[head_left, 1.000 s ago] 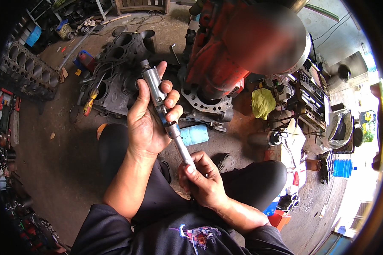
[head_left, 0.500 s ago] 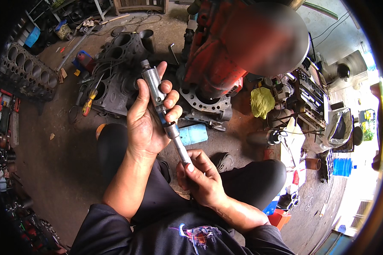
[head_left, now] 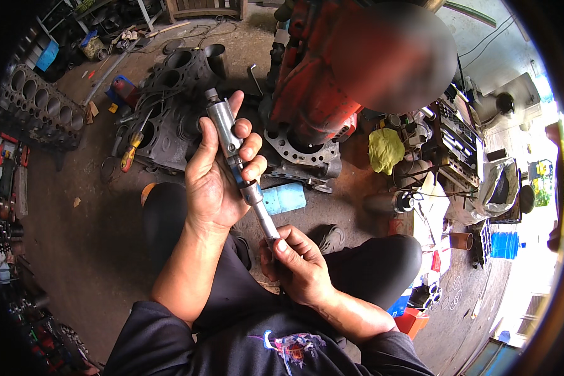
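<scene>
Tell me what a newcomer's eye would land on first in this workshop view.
First, the long metal cylindrical part held up at the centre: the left hand wraps its thick upper body while the right hand grips its thin lower end. Next, the big red-orange engine just behind it at the top, then the dark engine block with round bores on the floor to the upper left.

Tool's lower end (head_left: 271, 235) inside right hand (head_left: 297, 266)
</scene>
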`<state>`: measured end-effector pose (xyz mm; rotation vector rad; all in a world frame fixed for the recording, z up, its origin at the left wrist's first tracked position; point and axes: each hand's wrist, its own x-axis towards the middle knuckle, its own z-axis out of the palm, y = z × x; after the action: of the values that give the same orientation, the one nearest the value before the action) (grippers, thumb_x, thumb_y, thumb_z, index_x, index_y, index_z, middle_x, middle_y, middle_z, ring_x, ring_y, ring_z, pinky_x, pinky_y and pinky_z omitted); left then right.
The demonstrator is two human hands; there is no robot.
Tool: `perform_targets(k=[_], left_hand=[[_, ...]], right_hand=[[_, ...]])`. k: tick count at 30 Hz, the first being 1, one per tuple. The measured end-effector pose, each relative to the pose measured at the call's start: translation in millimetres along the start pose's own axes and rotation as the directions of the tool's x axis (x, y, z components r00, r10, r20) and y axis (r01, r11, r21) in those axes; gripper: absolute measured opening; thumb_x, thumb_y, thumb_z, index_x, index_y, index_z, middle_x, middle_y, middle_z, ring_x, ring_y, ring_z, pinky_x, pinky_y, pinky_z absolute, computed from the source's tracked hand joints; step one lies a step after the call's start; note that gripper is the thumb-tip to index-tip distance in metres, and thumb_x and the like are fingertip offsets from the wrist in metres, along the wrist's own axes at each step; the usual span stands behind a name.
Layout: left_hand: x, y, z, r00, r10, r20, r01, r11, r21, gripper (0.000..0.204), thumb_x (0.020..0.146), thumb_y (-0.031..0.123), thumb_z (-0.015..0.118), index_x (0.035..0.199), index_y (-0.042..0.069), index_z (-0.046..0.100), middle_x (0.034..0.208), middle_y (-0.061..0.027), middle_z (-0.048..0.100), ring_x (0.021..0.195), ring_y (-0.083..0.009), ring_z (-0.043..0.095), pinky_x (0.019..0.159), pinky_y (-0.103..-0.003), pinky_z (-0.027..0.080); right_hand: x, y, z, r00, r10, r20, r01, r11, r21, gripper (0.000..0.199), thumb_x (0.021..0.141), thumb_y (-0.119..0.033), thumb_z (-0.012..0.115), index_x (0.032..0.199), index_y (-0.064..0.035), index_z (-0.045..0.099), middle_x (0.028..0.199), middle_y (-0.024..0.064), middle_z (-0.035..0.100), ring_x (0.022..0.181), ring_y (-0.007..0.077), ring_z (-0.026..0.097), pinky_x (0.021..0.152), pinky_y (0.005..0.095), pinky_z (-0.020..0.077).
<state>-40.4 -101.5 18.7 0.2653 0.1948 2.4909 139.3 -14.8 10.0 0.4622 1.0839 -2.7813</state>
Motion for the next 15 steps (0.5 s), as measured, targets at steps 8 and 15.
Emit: perform_targets(k=[8,15], left_hand=[[-0.3,0.5,0.7,1.0,0.001,0.003,-0.001,1.0,0.004,0.062,0.104,0.046,0.048,0.15,0.005,0.038,0.102,-0.0038,0.053,0.081,-0.0135,0.049,0.059,-0.025,0.049],[-1.0,-0.2,1.9,1.0,0.008,-0.014,-0.008,1.0,0.0,0.061,0.105,0.044,0.047,0.15,0.004,0.037,0.1,-0.0039,0.053,0.08,-0.0136,0.049,0.059,-0.027,0.051]], right_hand=[[0.4,0.9,-1.4,1.0,-0.004,-0.004,0.004,1.0,-0.007,0.019,0.102,-0.02,0.059,0.108,-0.0024,0.056,0.091,0.0108,0.061,0.068,0.0152,0.055,0.06,0.0273,0.0439],[0.1,0.7,-1.0,1.0,-0.016,-0.003,0.016,1.0,-0.025,0.019,0.102,-0.02,0.059,0.109,-0.0022,0.056,0.091,0.0104,0.061,0.069,0.015,0.055,0.061,0.0271,0.0436]])
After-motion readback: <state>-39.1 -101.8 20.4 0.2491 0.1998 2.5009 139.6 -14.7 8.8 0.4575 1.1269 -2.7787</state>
